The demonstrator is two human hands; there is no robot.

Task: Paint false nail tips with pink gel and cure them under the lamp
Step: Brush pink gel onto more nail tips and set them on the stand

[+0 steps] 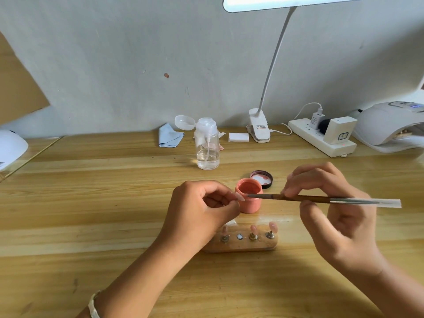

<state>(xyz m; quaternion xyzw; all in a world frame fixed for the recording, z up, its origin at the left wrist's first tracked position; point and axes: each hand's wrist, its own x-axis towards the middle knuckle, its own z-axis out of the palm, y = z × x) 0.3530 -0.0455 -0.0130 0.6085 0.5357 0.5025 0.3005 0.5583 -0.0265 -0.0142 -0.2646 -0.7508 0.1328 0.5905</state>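
Note:
My left hand (202, 210) pinches a false nail tip (240, 196) between thumb and fingers, its point facing right. A thin brush (321, 199) lies level in my right hand (339, 203), and its bristle end touches the tip just in front of the open pink gel pot (249, 196). The pot's black lid (261, 177) lies upturned behind it. Below the hands a wooden nail stand (241, 244) carries three pink tips on metal holders; one socket between them stands bare. The white curing lamp (387, 125) sits at the far right.
A clear pump bottle (207, 145) with its cap flipped open stands mid-table. Behind it lie a blue cloth (169, 136), white pads (238, 137), a clip desk lamp (260, 127) and a power strip (321, 138) with plugs. Another white lamp (11, 148) sits at the left edge.

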